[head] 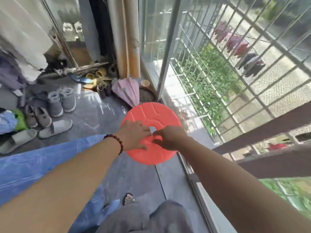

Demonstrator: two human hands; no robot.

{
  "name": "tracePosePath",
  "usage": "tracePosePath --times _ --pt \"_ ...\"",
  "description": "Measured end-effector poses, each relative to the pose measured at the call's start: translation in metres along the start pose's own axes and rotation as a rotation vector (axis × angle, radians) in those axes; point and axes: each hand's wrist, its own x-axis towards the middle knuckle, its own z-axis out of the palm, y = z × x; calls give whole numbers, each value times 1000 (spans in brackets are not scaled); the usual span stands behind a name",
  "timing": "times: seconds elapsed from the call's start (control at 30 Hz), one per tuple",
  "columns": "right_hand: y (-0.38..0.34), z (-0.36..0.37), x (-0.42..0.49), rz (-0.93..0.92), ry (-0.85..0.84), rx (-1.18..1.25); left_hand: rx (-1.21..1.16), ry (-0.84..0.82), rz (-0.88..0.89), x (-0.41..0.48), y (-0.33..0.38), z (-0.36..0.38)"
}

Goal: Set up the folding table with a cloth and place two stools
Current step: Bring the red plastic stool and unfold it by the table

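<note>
coral-red plastic, round and flat with a hole in its middle: one stool point(151, 113) is in view, folded to a disc, over the dark floor point(101, 111) and just ahead of the person's knees. the left hand point(134, 135), a bead bracelet point(116, 140) on its wrist, lies on the disc with fingers spread, their tips at the hole. the right hand point(170, 138) curls its fingers over the hole's edge and grips there; blur hides the finer hold. just left of the stool runs the edge of a blue cloth point(42, 158), leaving a narrow strip of bare floor between cloth and the window track point(193, 179) on the right. beyond the disc a pink umbrella point(127, 91) leans in the corner. farther left stand two grey boots point(62, 101) and two pale slippers point(57, 128). a white grille point(235, 64) closes off the right side.
</note>
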Motion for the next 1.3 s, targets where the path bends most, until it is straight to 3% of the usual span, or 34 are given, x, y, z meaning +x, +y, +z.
tracePosePath --times 0.33,0.6,0.8,1.03,1.3 --pt "12 -30 72 -220 -55 -89 -122 -20 -220 13 -33 5" --pt "25 -24 114 -461 -139 -208 -276 -78 -478 28 -14 22" --pt "18 0 126 -525 -166 -228 -380 -51 -572 22 0 40" --pt "-1 71 150 -517 -205 -193 -398 -108 -555 20 7 113" --pt "9 204 209 -514 -262 -183 -423 -145 -535 65 27 249"
